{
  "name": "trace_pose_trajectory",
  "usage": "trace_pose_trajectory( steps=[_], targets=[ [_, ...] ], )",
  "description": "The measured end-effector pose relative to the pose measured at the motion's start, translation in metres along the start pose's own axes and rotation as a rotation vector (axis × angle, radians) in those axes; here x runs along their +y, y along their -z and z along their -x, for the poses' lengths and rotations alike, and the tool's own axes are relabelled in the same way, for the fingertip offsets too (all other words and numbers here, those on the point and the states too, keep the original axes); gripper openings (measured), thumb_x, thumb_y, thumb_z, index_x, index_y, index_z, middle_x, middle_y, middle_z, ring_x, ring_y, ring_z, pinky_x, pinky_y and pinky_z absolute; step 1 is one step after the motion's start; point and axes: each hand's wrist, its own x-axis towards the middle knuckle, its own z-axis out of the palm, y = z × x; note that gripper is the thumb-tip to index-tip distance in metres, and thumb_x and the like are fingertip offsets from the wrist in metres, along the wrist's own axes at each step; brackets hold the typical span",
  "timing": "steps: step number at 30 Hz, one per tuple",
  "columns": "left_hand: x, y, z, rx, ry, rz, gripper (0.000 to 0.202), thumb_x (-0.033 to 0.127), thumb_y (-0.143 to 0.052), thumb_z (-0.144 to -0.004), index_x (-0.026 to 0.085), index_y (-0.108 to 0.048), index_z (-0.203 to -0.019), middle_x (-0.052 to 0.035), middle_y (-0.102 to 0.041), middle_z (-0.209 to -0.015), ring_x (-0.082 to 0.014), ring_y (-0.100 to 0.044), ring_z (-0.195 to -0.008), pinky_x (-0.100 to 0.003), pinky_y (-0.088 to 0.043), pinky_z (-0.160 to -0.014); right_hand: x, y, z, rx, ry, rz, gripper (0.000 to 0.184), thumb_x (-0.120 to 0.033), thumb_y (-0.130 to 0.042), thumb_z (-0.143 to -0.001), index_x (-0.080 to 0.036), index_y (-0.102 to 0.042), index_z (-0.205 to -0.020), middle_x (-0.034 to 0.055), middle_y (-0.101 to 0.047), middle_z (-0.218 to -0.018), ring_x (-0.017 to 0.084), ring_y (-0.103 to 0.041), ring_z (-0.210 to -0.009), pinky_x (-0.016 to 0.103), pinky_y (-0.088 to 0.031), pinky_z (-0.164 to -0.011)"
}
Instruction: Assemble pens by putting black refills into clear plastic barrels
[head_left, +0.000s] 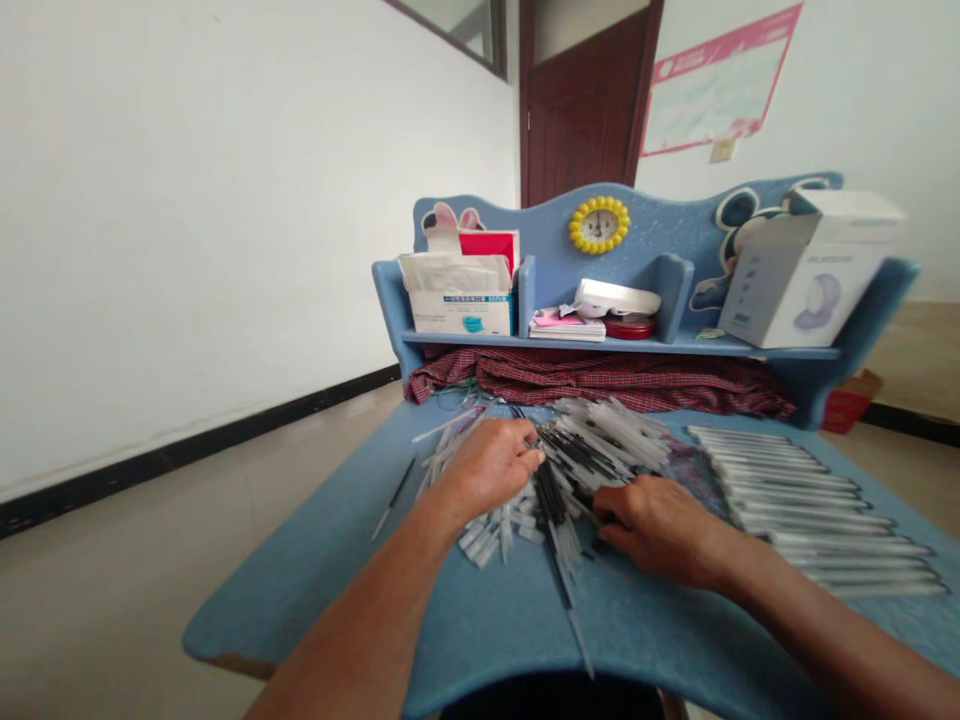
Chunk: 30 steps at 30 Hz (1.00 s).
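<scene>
My left hand is over the middle of a loose pile, thumb and fingers pinched together; what they grip is too small to make out. Just beside its fingertips lie black pen refills, one reaching toward the desk's front edge. My right hand rests low at the pile's right side with fingers curled; a dark bit shows near the fingertips, too blurred to name. Clear pen barrels are heaped behind the hands. Short translucent pieces lie under my left wrist. A single thin refill lies apart on the left.
A row of pens lies on the right of the blue desk. Checked cloth is bunched under the shelf. On the shelf are a mask box, a white carton and small items. A yellow clock is above.
</scene>
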Motion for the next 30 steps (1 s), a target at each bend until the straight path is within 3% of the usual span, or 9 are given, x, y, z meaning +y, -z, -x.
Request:
trace_pose_trajectory(
  steps=[8,14,20,30],
  targets=[
    [0.003,-0.007,0.001,-0.079,-0.034,-0.007,0.014,0.025,-0.054,-0.081,0.017,-0.066,-0.083,0.0003,-0.063,-0.062,-0.0143,-0.057,-0.058,-0.023,-0.033,-0.053,-0.015,0.007,0.001,-0.010,-0.044,0.081,0.028,-0.020,-0.043,-0.085,-0.012,-0.070,-0.089,0.0209,-0.072,-0.083,0.033,-0.070,-0.081,0.041,-0.050,-0.071],
    [0.006,-0.011,0.003,-0.129,-0.071,0.028,0.016,0.023,-0.053,-0.081,0.018,-0.066,-0.090,0.0004,-0.064,-0.065,-0.0146,-0.058,-0.060,-0.023,-0.034,-0.055,-0.016,0.006,-0.003,-0.003,-0.082,0.058,0.029,-0.018,-0.043,-0.082,-0.012,-0.071,-0.089,0.0198,-0.072,-0.086,0.030,-0.070,-0.083,0.037,-0.050,-0.071],
    [0.008,-0.012,0.004,-0.142,-0.112,0.002,0.013,0.023,-0.053,-0.081,0.017,-0.065,-0.084,0.0004,-0.063,-0.063,-0.0142,-0.057,-0.058,-0.023,-0.032,-0.054,-0.014,0.007,-0.002,0.037,-0.124,0.005,0.027,-0.018,-0.045,-0.081,-0.012,-0.071,-0.088,0.0178,-0.073,-0.084,0.028,-0.070,-0.081,0.031,-0.048,-0.067],
    [0.012,-0.012,0.005,-0.156,-0.145,-0.031,0.013,0.022,-0.052,-0.083,0.016,-0.063,-0.083,0.0006,-0.060,-0.060,-0.0135,-0.055,-0.057,-0.023,-0.030,-0.053,-0.018,0.003,-0.002,0.013,-0.108,0.022,0.027,-0.019,-0.045,-0.082,-0.014,-0.071,-0.088,0.0176,-0.073,-0.086,0.028,-0.070,-0.081,0.034,-0.049,-0.068]
  ],
)
